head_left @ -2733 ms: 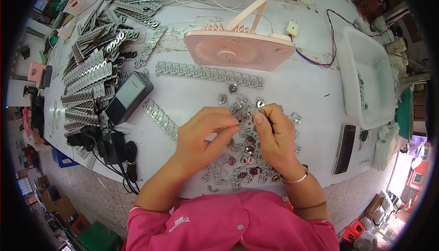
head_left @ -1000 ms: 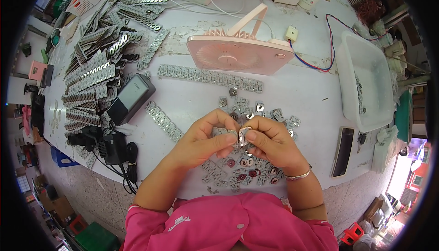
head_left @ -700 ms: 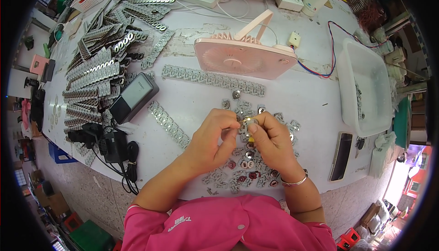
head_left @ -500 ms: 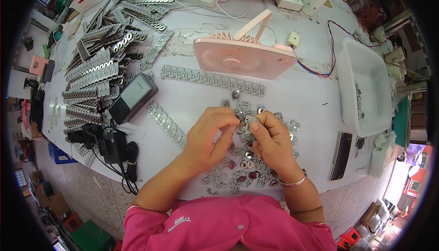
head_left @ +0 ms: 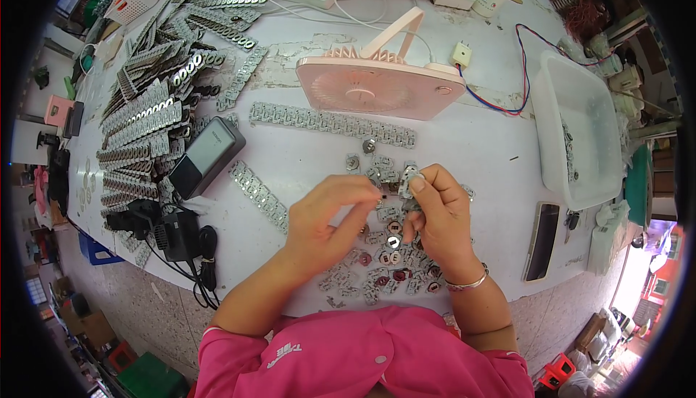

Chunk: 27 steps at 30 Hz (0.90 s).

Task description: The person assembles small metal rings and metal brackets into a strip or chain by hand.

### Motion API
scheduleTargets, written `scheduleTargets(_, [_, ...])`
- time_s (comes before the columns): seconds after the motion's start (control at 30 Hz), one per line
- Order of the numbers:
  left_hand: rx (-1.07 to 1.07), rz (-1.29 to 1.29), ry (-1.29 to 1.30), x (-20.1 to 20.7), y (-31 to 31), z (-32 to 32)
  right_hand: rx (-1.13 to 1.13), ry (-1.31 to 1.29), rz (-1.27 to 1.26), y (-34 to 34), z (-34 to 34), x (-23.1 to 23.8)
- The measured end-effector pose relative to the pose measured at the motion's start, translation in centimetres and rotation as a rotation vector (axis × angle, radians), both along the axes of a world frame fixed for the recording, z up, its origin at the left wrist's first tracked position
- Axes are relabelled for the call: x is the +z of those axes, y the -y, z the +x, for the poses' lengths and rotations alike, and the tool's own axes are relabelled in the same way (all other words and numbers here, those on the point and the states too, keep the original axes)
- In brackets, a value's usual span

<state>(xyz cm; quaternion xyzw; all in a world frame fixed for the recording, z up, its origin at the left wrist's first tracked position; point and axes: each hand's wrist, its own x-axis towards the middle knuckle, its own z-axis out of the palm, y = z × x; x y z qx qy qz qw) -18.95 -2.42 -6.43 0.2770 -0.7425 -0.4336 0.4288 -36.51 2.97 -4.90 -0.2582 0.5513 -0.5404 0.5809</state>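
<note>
In the head view, my right hand (head_left: 444, 213) grips a small silvery metal piece (head_left: 409, 175) between thumb and forefinger. To its left, my left hand (head_left: 326, 217) is closed in a pinch, thumb tip against forefinger; a tiny dark bit may be at the tips, too small to name. The two hands are a short gap apart. Beneath and around them lie loose small metal pieces (head_left: 377, 280), some with dark red or dark round centres. Beyond my hands a long strip of joined metal pieces (head_left: 333, 125) lies across the table, and a shorter strip (head_left: 259, 196) slants on the left.
A pink fan (head_left: 377, 90) stands beyond the strip. On the left are a heaped pile of metal strips (head_left: 148, 119), a grey-black device (head_left: 208, 157) and black adapters with cables (head_left: 181, 235). To the right are a white plastic tub (head_left: 547, 130) and a dark phone-like slab (head_left: 541, 242).
My right hand has drawn away to the right and slightly up with the metal piece, widening the gap. My left hand keeps its pinch. The whole view has shifted slightly.
</note>
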Motion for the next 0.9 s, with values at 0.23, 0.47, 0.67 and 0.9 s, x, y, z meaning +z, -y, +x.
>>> scheduleTargets(0.23, [0.114, 0.045, -0.062, -0.1, -0.1, -0.2, 0.105, -0.072, 0.011, -0.2, 0.8, 0.1])
scheduleTargets(0.47, [-0.125, -0.13, 0.085, 0.9, -0.5, -0.4, -0.044, -0.048, -0.026, 0.4, 0.1, -0.2])
scheduleTargets(0.67, [0.143, 0.039, -0.07, -0.2, 0.1, 0.0, 0.107, -0.045, 0.005, 0.0, 0.4, 0.3])
scheduleTargets(0.9, [0.077, -0.053, 0.009, 0.2, 0.1, -0.1, 0.057, -0.02, 0.017, -0.2, 1.0, 0.0])
